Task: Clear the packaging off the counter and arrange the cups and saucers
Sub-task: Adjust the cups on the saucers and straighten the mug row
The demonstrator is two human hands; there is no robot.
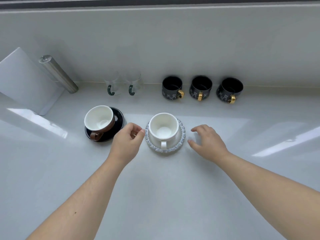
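White cup (163, 127) sits on its blue-rimmed saucer (182, 135) at counter (155, 187) centre, between your hands. Your left hand (127, 143) curls its fingers at the saucer's left edge; contact cannot be confirmed. Your right hand (207, 142) hovers spread, blurred, just right.

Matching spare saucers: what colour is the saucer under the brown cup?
Black, glossy: the saucer under the brown cup, seen in the head view.

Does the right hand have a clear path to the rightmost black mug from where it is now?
Probably yes. The right hand hovers open on bare counter beside the white cup's saucer, and nothing stands between it and the rightmost black mug against the back wall.
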